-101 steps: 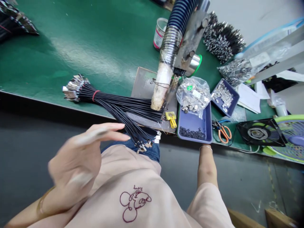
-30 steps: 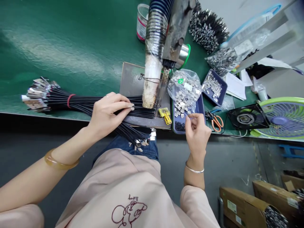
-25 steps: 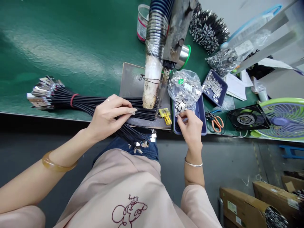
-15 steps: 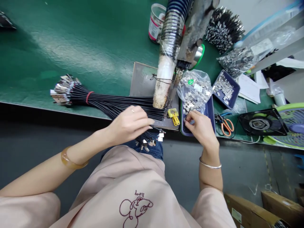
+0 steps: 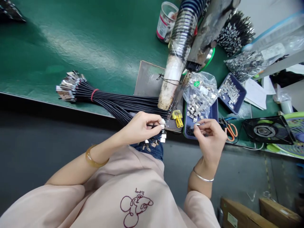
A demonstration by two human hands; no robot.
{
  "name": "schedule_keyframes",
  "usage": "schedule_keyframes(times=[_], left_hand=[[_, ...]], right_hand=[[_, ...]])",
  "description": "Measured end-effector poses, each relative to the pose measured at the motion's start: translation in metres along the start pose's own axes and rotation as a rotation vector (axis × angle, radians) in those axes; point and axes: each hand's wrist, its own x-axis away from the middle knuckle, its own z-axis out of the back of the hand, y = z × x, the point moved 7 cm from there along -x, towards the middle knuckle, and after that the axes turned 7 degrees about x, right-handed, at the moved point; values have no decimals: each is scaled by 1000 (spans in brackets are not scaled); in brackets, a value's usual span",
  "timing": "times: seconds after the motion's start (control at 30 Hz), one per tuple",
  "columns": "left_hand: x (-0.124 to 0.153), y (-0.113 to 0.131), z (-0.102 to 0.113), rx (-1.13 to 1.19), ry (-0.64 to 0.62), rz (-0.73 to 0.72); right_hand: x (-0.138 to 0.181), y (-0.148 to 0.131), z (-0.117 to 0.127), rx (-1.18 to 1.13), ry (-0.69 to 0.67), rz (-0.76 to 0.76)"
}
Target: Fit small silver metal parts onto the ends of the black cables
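A bundle of black cables (image 5: 111,103) tied with a red band lies across the green bench edge, with metal connectors at both ends. My left hand (image 5: 140,128) is closed, pinching the end of one black cable from the bundle near its loose connector ends (image 5: 156,142). My right hand (image 5: 210,136) is closed in a pinch on a small metal shell (image 5: 197,124), held over the blue tray (image 5: 212,109). The tray carries a clear bag of metal shells (image 5: 200,95) and small dark parts.
A fume hose and soldering fixture (image 5: 180,53) stand over a grey plate (image 5: 148,79). Yellow clip (image 5: 177,117), orange scissors (image 5: 229,131), second blue tray (image 5: 231,93), black fan (image 5: 262,129), green fan (image 5: 292,133), a cup (image 5: 166,20), further cable bundles (image 5: 235,31) and cardboard boxes (image 5: 258,212) surround.
My left hand slid from resting on the bundle to its near end and pinched one cable. My right hand dipped into the tray and came up pinching a metal shell.
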Motion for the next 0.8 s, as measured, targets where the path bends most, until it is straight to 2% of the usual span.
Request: schedule_keyframes(times=[0.1, 0.17, 0.23, 0.33, 0.47, 0.57, 0.8], left_hand=[[-1, -1, -1, -60, 38, 9], [-2, 0, -1, -81, 53, 1], [-3, 3, 0, -82, 63, -5], [-3, 4, 0, -51, 59, -1], [-2, 5, -1, -59, 41, -18], [-1, 4, -2, -117, 33, -38], [0, 5, -3, -210, 26, -76]], right_hand=[[23, -28, 5, -66, 212, 48], [35, -44, -4, -87, 255, 123], [40, -49, -20, -156, 195, 113], [39, -41, -46, -324, 37, -28], [36, -36, -64, -492, -74, -103], [37, -35, -69, -539, -99, -113], [41, -37, -68, -538, -46, -75]])
